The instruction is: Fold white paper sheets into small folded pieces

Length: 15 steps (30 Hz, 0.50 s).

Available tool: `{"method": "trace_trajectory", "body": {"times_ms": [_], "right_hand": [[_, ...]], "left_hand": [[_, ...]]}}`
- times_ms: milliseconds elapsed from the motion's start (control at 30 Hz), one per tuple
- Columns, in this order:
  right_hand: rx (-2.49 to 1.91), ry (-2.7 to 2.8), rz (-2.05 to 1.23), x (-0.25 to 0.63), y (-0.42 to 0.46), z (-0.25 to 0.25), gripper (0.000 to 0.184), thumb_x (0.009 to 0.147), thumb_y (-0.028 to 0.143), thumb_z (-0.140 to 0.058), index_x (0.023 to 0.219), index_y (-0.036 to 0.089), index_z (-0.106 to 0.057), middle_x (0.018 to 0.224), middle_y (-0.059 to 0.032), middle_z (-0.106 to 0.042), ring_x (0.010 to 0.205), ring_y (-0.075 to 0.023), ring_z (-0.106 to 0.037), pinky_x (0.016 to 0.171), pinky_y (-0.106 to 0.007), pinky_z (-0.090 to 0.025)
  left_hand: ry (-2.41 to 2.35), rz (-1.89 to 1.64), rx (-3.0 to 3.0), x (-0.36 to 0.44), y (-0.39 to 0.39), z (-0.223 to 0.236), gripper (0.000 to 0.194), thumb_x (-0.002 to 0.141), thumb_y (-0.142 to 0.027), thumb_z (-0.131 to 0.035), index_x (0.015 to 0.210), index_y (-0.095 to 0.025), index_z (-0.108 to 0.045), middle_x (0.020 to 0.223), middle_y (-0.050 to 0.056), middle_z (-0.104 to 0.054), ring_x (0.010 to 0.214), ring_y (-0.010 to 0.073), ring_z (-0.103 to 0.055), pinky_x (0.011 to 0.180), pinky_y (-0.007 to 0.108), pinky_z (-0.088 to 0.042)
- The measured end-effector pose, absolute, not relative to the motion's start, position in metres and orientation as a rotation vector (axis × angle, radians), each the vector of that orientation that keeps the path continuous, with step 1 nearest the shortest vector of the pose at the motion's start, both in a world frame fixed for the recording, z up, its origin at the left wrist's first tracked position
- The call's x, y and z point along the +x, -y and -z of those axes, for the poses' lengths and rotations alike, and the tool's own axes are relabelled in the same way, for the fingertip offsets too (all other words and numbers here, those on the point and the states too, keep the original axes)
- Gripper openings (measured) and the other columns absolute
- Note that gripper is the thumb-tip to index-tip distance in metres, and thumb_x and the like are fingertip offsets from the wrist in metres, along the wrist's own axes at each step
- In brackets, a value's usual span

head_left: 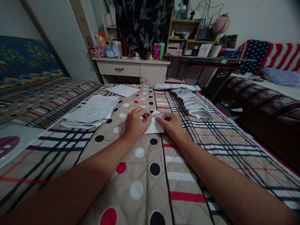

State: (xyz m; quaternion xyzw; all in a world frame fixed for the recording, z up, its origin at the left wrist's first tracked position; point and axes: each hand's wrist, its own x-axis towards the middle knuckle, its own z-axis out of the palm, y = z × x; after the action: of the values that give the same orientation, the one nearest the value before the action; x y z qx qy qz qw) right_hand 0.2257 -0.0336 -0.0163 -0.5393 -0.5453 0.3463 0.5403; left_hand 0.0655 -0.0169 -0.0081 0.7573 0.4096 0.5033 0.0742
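A small piece of folded white paper lies on the patterned quilt in the middle of the view. My left hand pinches its left side between thumb and fingers. On its right side, the thumb and curled fingers of my right hand grip the paper. A pointed flap stands up between the two hands. Left of my hands is a stack of flat white sheets with faint reddish round prints. To the right, many folded white papers lie overlapped in a long row.
Farther back on the quilt lie another white sheet and a white bundle. A clear plastic bag with a dark red print is at the left edge. Beyond stand a white dresser and a desk with shelves.
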Motion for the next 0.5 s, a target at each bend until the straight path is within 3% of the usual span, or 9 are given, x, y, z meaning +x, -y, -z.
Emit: {"method": "trace_trajectory", "body": {"times_ms": [233,500], "right_hand": [[-1.22,1.316,-0.862,0.228,0.033,0.0176,0.038,0.072,0.048,-0.066,0.053,0.02,-0.048,0.052,0.0023,-0.042,0.049,-0.0095,-0.034,0.045,-0.024,-0.025],[-1.207,1.335,-0.855,0.2291,0.0338,0.019,0.037,0.074,0.047,-0.064,0.054,0.018,-0.051,0.054,0.0015,-0.045,0.051,-0.0104,-0.036,0.046,-0.025,-0.025]], "left_hand": [[-1.083,-1.427,2.558,0.0635,0.0218,0.0063,0.009,0.081,-0.012,-0.06,0.081,-0.019,-0.066,0.088,0.005,-0.069,0.087,0.0191,-0.063,0.077,0.03,-0.051],[-0.978,-1.408,2.649,0.0639,0.0225,0.0076,0.01,0.084,-0.015,-0.058,0.082,-0.019,-0.067,0.089,0.006,-0.069,0.089,0.0193,-0.063,0.083,0.033,-0.05]]}}
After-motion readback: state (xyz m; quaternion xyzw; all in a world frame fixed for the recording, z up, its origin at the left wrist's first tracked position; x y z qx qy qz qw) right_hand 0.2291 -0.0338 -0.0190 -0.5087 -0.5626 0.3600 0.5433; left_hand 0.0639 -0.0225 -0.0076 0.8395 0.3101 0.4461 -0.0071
